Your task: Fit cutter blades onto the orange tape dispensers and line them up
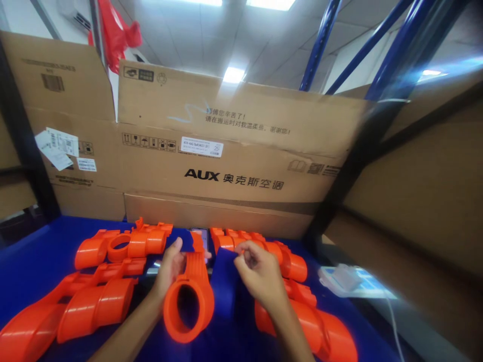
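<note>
My left hand (170, 266) grips an orange plastic ring part (207, 299) by its flat upper arm, fingers behind it. The round opening faces me, and the part hangs low in front of me. To its right, my right hand (260, 271) is raised with thumb and fingers pinched together; anything between them is hidden or too small to make out. It does not touch the ring part. Partly behind the held part lies a phone-like flat object (204, 235). Similar orange parts lie on both sides, one row (147, 241) on the left and another (294, 264) on the right.
A blue surface (22, 241) carries everything. More orange parts (98, 306) stand at the near left, others (320, 327) at the near right. Cardboard (234, 151) walls the back between dark posts. A white power strip (358, 281) with a cable sits at the right edge.
</note>
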The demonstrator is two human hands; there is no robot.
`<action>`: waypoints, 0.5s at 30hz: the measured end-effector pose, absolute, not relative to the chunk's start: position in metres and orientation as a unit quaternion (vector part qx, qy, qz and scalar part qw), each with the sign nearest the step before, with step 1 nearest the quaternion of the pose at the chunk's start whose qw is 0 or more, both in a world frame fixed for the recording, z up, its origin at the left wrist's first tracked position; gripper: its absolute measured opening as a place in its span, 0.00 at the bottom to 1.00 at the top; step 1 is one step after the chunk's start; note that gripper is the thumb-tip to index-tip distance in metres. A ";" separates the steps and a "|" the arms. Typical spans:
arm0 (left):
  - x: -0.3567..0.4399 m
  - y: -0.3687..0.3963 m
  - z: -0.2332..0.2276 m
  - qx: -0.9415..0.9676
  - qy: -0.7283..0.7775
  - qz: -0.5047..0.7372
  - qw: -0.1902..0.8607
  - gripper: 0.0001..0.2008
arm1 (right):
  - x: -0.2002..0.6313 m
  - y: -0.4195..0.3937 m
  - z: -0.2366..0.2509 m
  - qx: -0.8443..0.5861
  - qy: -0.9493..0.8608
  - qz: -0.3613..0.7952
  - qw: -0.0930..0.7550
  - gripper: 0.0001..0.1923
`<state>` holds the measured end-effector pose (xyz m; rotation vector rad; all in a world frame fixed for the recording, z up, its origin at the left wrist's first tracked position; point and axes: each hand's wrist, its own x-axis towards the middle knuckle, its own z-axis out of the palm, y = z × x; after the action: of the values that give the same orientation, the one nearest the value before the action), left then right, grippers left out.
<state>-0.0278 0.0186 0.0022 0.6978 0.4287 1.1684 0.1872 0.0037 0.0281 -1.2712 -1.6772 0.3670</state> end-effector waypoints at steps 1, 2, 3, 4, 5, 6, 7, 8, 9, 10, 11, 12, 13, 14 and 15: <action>-0.026 0.018 0.000 0.335 0.205 0.538 0.746 0.33 | 0.187 0.006 0.027 -0.526 -0.663 0.146 0.513 0.03; -0.024 0.016 -0.002 0.351 0.214 0.540 0.735 0.33 | 0.186 0.008 0.026 -0.526 -0.641 0.149 0.539 0.02; -0.021 0.015 -0.003 0.368 0.223 0.540 0.724 0.33 | 0.184 0.009 0.025 -0.520 -0.622 0.161 0.563 0.02; -0.019 0.014 -0.005 0.384 0.229 0.535 0.717 0.33 | 0.183 0.010 0.025 -0.508 -0.607 0.181 0.583 0.01; -0.017 0.013 -0.007 0.397 0.233 0.530 0.712 0.33 | 0.181 0.010 0.026 -0.491 -0.594 0.212 0.601 0.03; -0.016 0.013 -0.009 0.405 0.233 0.527 0.710 0.33 | 0.179 0.009 0.026 -0.469 -0.580 0.250 0.617 0.04; -0.015 0.013 -0.010 0.407 0.230 0.526 0.711 0.33 | 0.177 0.008 0.027 -0.444 -0.565 0.292 0.632 0.06; -0.015 0.014 -0.012 0.402 0.224 0.528 0.714 0.33 | 0.175 0.007 0.027 -0.418 -0.547 0.334 0.644 0.09; -0.015 0.014 -0.013 0.390 0.217 0.533 0.719 0.33 | 0.173 0.006 0.028 -0.395 -0.530 0.372 0.651 0.12; -0.016 0.016 -0.014 0.375 0.210 0.537 0.726 0.32 | 0.171 0.004 0.028 -0.380 -0.521 0.400 0.652 0.14; -0.017 0.018 -0.015 0.359 0.206 0.541 0.733 0.32 | 0.168 0.003 0.027 -0.373 -0.523 0.413 0.646 0.16; -0.018 0.020 -0.015 0.343 0.205 0.543 0.738 0.31 | 0.165 0.002 0.027 -0.374 -0.537 0.410 0.636 0.17; -0.019 0.022 -0.015 0.330 0.207 0.542 0.745 0.30 | 0.162 0.000 0.025 -0.380 -0.559 0.394 0.622 0.18; -0.021 0.023 -0.015 0.320 0.212 0.538 0.751 0.30 | 0.158 -0.001 0.024 -0.386 -0.585 0.373 0.608 0.19; -0.022 0.025 -0.014 0.313 0.216 0.529 0.759 0.31 | 0.155 -0.002 0.023 -0.388 -0.608 0.353 0.596 0.20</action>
<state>-0.0222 0.0249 -0.0138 0.6823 0.4715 1.1521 0.1550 -0.0019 0.0225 -0.9007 -1.4112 0.8193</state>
